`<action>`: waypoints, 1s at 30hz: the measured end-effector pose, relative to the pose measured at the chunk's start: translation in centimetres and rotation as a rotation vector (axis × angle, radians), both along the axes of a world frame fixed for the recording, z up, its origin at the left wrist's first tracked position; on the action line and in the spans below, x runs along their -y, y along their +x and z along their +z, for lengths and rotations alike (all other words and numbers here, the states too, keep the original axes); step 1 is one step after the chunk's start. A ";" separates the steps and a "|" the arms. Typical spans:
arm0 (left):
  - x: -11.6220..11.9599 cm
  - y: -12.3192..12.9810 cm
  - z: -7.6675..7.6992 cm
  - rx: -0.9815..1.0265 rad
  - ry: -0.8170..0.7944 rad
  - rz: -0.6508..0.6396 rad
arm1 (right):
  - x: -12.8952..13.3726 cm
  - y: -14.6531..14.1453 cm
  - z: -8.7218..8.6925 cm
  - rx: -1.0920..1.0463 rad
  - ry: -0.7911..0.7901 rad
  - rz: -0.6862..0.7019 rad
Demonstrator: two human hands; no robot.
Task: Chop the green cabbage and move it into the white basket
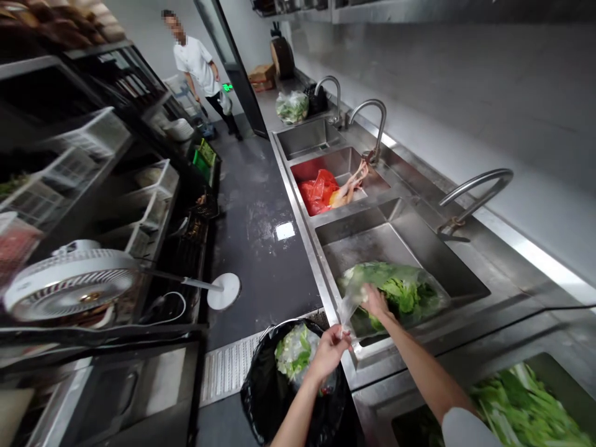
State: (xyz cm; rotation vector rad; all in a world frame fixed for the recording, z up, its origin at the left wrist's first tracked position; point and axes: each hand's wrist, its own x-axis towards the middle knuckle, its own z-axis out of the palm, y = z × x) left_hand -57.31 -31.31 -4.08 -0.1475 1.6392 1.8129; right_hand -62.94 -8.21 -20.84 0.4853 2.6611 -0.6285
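Observation:
A clear plastic bag (426,276) of leafy greens (403,295) lies in the large near sink (363,239). My left hand (331,351) pinches the edge of the bag at the sink's front rim, above a black-lined bin (254,391). Reaching in at the bag's mouth, my right hand (374,302) touches the bag and greens; its fingers are partly covered, and what they hold, if anything, is hidden. Leaf scraps (295,354) and clear plastic lie in the bin.
More greens (531,403) fill a basin at the lower right. The middle sink holds a red bag (321,189) and poultry (347,192). A faucet (482,186) arches beside the near sink. A fan (74,282) and shelves stand left. A person (198,65) stands at the back.

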 end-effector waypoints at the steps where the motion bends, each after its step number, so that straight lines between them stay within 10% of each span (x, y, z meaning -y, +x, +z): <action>1: 0.0 0.2 0.1 0.004 0.007 0.008 | -0.9 0.7 0.4 -0.050 -0.016 -0.027; 12: -0.3 1.1 -0.3 -0.061 -0.018 -0.017 | -5.9 3.8 3.6 -0.530 -0.473 -0.713; 20: -0.7 0.6 -1.2 -0.120 0.013 -0.001 | -7.1 3.8 7.3 -0.575 -0.771 -0.878; 26: -0.9 -0.5 -0.3 -0.159 -0.069 -0.021 | -7.9 6.2 11.3 -0.656 -0.698 -0.826; 30: -1.3 -0.6 1.4 -0.294 -0.215 0.200 | -8.4 9.2 15.5 -0.768 -0.597 -0.774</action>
